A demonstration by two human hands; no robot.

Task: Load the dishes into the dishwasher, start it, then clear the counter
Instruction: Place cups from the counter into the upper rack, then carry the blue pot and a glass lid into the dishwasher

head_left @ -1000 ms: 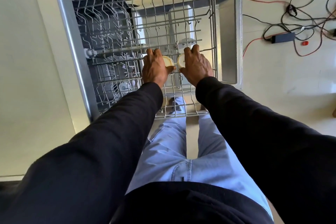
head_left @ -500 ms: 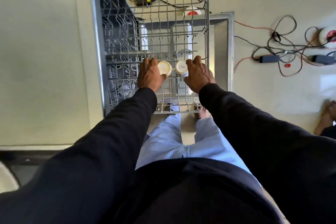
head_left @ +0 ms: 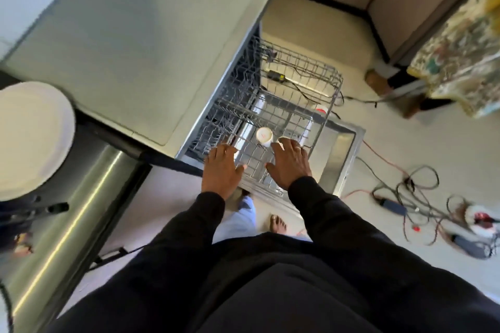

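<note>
Your reach: the rack (head_left: pixel 334 89) is open in its far half; the upturned cup (head_left: pixel 263 136) blocks near centre, the dishwasher body (head_left: pixel 151 48) walls the left.

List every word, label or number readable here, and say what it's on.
No text reads clearly.
Cup in the rack: faint red mark on its base, too blurred to read.
Black adapter seen through the rack: yellow label, too small to read.

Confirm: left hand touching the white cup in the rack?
Apart. Head view shows bare rack wires between the left hand and the white cup.
</note>
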